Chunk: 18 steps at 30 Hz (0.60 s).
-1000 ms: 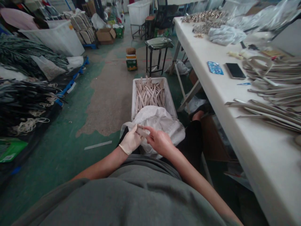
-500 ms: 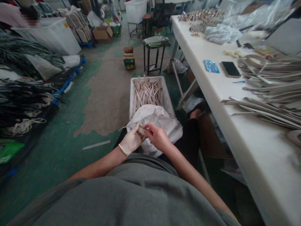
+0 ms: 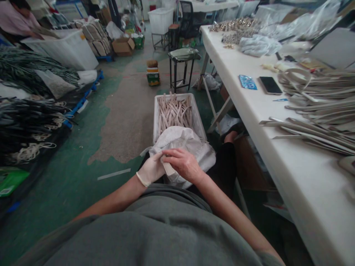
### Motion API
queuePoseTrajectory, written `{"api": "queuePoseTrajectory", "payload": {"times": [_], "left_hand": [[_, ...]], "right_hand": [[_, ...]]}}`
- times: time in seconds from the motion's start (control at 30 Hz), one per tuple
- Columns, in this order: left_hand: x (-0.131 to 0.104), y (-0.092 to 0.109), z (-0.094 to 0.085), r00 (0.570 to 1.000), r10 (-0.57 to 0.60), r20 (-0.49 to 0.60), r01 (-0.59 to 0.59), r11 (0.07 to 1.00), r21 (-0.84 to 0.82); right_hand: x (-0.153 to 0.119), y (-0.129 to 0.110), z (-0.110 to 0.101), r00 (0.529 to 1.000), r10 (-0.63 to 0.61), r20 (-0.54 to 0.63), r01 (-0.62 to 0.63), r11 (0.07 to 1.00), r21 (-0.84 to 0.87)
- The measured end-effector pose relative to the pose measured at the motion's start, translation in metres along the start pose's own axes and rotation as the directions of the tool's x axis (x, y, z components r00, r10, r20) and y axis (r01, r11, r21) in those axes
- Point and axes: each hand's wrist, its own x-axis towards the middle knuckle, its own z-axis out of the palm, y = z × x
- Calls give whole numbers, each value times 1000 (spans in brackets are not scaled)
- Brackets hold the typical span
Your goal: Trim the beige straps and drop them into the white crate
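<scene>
My left hand (image 3: 151, 170), in a thin whitish glove, is closed round a flat pale strap (image 3: 168, 169) over my lap. My right hand (image 3: 185, 163) is bare, with its fingers laid together across the upper part of that strap. A short length of it sticks out below the fingers toward me; the rest is hidden by both hands. Under them a white cloth sack (image 3: 203, 157) covers my lap. Just beyond stands a white plastic crate (image 3: 199, 111) holding many beige strips (image 3: 176, 111).
At right, a long white table (image 3: 241, 107) bears a phone (image 3: 270, 85), a blue packet (image 3: 247, 82), bundled pale straps (image 3: 313, 129) and metal fittings (image 3: 238, 31). A black stool (image 3: 184, 55) stands ahead. Dark cords (image 3: 24, 122) lie on a pallet at left, near a person (image 3: 19, 20).
The strap has turned in my hands, and its end now points toward me. My right fingers went from a pinch to lying flatter across it. The view has tilted slightly up.
</scene>
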Motion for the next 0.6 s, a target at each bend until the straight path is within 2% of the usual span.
{"api": "queuePoseTrajectory", "payload": {"times": [0.07, 0.13, 0.2, 0.27, 0.3, 0.37, 0.47, 0.53, 0.6], "left_hand": [[-1, -6, -2, 1000, 7, 23, -7, 1000, 11], [-1, -8, -7, 998, -31, 47, 29, 999, 31], [2, -3, -16, 996, -87, 24, 87, 996, 32], [10, 13, -28, 994, -84, -74, 83, 996, -20], [16, 25, -34, 989, -52, -141, 44, 997, -56], [27, 55, -44, 956, 68, -287, -106, 987, -117], [42, 97, -44, 848, 331, -414, -406, 907, -107], [48, 110, -33, 789, 485, -376, -537, 843, -38], [52, 105, -17, 797, 547, -256, -553, 831, 57]], "right_hand": [[2, 1, 4, 1000, 8, 18, -9, 999, 49], [0, -2, 0, 997, 78, 4, -78, 993, 87], [-7, -9, -15, 986, 169, -6, -166, 975, 146], [-20, -19, -38, 965, 263, 24, -261, 934, 243], [-29, -23, -50, 949, 312, 52, -313, 902, 298], [-50, -30, -74, 908, 401, 124, -414, 808, 420], [-81, -33, -91, 832, 501, 237, -539, 631, 559], [-95, -28, -86, 777, 556, 297, -600, 507, 619], [-97, -21, -74, 732, 599, 326, -626, 401, 669]]}}
